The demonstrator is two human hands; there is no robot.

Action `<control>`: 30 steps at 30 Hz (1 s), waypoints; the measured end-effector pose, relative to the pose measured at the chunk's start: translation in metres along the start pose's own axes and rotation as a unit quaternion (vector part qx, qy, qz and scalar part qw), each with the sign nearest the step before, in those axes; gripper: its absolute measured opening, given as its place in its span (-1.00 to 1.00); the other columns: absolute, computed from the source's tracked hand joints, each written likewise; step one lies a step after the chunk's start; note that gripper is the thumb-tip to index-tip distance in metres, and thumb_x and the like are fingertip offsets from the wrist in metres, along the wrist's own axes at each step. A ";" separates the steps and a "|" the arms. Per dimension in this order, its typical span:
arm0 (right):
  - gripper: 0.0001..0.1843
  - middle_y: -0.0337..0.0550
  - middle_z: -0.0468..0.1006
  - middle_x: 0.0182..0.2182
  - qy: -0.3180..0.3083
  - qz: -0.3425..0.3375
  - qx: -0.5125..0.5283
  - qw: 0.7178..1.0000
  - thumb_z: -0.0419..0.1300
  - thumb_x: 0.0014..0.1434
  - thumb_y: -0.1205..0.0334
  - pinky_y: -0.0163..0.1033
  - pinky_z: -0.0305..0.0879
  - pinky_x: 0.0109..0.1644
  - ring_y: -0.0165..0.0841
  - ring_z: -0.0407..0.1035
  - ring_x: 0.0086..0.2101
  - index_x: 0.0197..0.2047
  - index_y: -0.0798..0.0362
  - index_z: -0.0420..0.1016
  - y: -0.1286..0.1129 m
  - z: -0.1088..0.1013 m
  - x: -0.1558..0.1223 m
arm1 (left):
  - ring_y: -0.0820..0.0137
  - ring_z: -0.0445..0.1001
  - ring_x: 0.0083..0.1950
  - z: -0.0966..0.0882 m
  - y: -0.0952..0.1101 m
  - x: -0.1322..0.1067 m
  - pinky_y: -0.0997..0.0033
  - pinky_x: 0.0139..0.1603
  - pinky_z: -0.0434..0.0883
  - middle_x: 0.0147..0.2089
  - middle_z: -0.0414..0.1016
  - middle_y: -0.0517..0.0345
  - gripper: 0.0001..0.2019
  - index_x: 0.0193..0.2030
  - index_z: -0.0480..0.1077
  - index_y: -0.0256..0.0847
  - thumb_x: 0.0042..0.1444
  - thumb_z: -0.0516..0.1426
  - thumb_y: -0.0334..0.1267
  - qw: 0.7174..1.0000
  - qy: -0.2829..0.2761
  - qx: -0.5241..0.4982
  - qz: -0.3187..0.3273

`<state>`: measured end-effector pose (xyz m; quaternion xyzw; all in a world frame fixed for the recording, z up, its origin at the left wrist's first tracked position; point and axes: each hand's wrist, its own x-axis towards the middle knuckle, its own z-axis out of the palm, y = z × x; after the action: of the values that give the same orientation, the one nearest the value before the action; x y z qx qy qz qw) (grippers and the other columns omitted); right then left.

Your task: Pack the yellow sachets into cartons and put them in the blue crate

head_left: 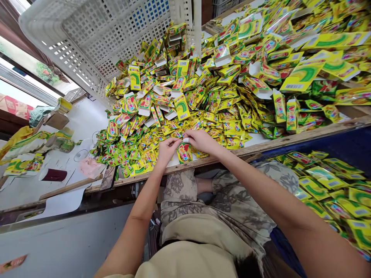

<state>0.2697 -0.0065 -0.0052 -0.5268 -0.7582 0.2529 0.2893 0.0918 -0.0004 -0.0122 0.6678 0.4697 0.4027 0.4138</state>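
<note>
At the table's front edge my left hand [168, 151] and my right hand [201, 141] meet, fingertips close together in a pinch. Just below the fingertips is a small yellow, green and red printed carton [184, 153], upright, with both hands at its top end. A small white patch shows by my right fingers; whether it is a carton flap or finger tape I cannot tell. Heaped directly beyond are small yellow sachets [234, 127] and green sachets [116, 148]. Several open cartons [182, 108] with white flaps lie over the sachets.
A white plastic basket [78, 61] lies tipped behind the pile, cartons spilling from its mouth. More cartons [307, 73] cover the table at right. Below the wooden edge [290, 139], a blue bin [344, 148] holds filled-looking cartons. A dark red cup-like object [53, 175] lies left.
</note>
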 end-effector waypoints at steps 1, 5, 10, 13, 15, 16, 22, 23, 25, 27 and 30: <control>-0.80 -0.14 0.57 -0.38 0.001 0.001 0.001 1.000 0.03 0.13 0.35 -0.35 0.12 -0.31 -0.35 0.39 -0.36 -0.30 0.08 0.49 0.001 0.000 0.001 | 0.42 0.45 -0.40 0.001 0.001 0.001 0.41 -0.30 0.40 -0.40 0.57 0.14 -0.80 -0.37 0.56 -0.23 -0.03 0.24 -0.13 1.000 0.002 -0.009 -0.006; -0.81 -0.18 0.54 -0.47 -0.002 0.007 -0.011 1.000 0.05 0.09 0.35 -0.35 0.08 -0.36 -0.38 0.34 -0.44 -0.35 0.08 0.50 0.002 -0.003 0.004 | 0.48 0.38 -0.48 0.001 0.004 0.003 0.45 -0.41 0.35 -0.46 0.54 0.16 -0.81 -0.40 0.55 -0.24 -0.05 0.25 -0.14 0.999 0.006 -0.027 -0.026; -0.83 -0.19 0.52 -0.51 -0.014 0.016 -0.011 1.000 0.09 0.07 0.33 -0.35 0.06 -0.38 -0.40 0.30 -0.48 -0.39 0.10 0.51 0.000 -0.008 0.008 | 0.49 0.34 -0.52 -0.001 0.005 0.007 0.46 -0.46 0.31 -0.52 0.50 0.17 -0.78 -0.43 0.55 -0.28 -0.09 0.27 -0.12 0.998 -0.011 -0.041 -0.057; -0.85 -0.22 0.52 -0.54 -0.039 0.019 0.007 0.999 0.10 0.06 0.33 -0.36 0.06 -0.38 -0.42 0.30 -0.49 -0.41 0.10 0.51 0.001 -0.010 0.011 | 0.48 0.36 -0.51 -0.004 0.004 0.007 0.47 -0.47 0.32 -0.51 0.50 0.17 -0.76 -0.42 0.55 -0.28 -0.08 0.27 -0.11 0.997 -0.023 -0.037 -0.057; -0.86 -0.24 0.50 -0.56 -0.060 0.015 0.025 0.998 0.10 0.06 0.34 -0.37 0.06 -0.39 -0.44 0.29 -0.51 -0.42 0.11 0.50 0.002 -0.011 0.013 | 0.48 0.39 -0.48 -0.005 0.003 0.006 0.48 -0.46 0.34 -0.48 0.53 0.16 -0.78 -0.42 0.56 -0.27 -0.08 0.27 -0.12 0.998 -0.025 -0.032 -0.053; -0.87 -0.25 0.49 -0.57 -0.071 0.010 0.030 0.997 0.11 0.05 0.34 -0.38 0.06 -0.39 -0.44 0.28 -0.52 -0.42 0.11 0.49 0.002 -0.012 0.014 | 0.47 0.41 -0.47 -0.006 0.002 0.005 0.48 -0.45 0.35 -0.46 0.54 0.16 -0.78 -0.41 0.56 -0.27 -0.07 0.26 -0.13 0.998 -0.025 -0.031 -0.052; -0.86 -0.28 0.43 -0.60 -0.095 -0.051 0.009 0.994 0.13 0.05 0.30 -0.38 0.03 -0.40 -0.47 0.21 -0.55 -0.42 0.11 0.52 0.000 -0.018 0.015 | 0.40 0.52 -0.34 -0.015 -0.011 -0.003 0.39 -0.30 0.46 -0.32 0.61 0.11 -0.79 -0.28 0.58 -0.21 -0.01 0.24 -0.15 0.998 -0.043 -0.031 -0.035; -0.85 -0.28 0.43 -0.60 -0.095 -0.060 0.009 0.994 0.13 0.05 0.30 -0.38 0.03 -0.40 -0.47 0.20 -0.55 -0.41 0.11 0.53 0.001 -0.018 0.013 | 0.37 0.53 -0.29 -0.016 -0.014 -0.005 0.37 -0.24 0.47 -0.27 0.62 0.11 -0.79 -0.25 0.58 -0.19 0.00 0.24 -0.16 0.998 -0.052 -0.031 -0.022; -0.83 -0.26 0.45 -0.57 -0.094 -0.074 0.021 0.993 0.12 0.06 0.29 -0.38 0.05 -0.39 -0.46 0.22 -0.53 -0.37 0.10 0.55 0.003 -0.017 0.008 | 0.34 0.55 -0.17 -0.019 -0.019 -0.008 0.31 -0.11 0.48 -0.18 0.61 0.09 -0.79 -0.21 0.57 -0.15 -0.01 0.25 -0.19 0.998 -0.063 -0.031 0.011; -0.81 -0.25 0.48 -0.53 -0.082 -0.080 0.047 0.992 0.13 0.07 0.28 -0.38 0.07 -0.38 -0.46 0.25 -0.51 -0.32 0.09 0.56 0.006 -0.012 0.000 | 0.31 0.54 -0.09 -0.019 -0.022 -0.011 0.25 -0.01 0.45 -0.13 0.60 0.08 -0.79 -0.19 0.56 -0.13 -0.01 0.26 -0.22 0.997 -0.060 -0.028 0.041; -0.79 -0.24 0.51 -0.48 -0.038 -0.071 0.086 0.993 0.12 0.10 0.26 -0.38 0.10 -0.36 -0.45 0.28 -0.48 -0.24 0.08 0.55 0.010 -0.001 -0.013 | 0.30 0.53 -0.06 -0.017 -0.023 -0.015 0.19 0.05 0.43 -0.13 0.59 0.05 -0.81 -0.19 0.56 -0.13 0.02 0.24 -0.22 0.996 -0.053 -0.016 0.074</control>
<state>0.2805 -0.0152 -0.0133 -0.4347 -0.7795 0.3162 0.3216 0.0655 -0.0066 -0.0298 0.7141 0.3900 0.4039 0.4180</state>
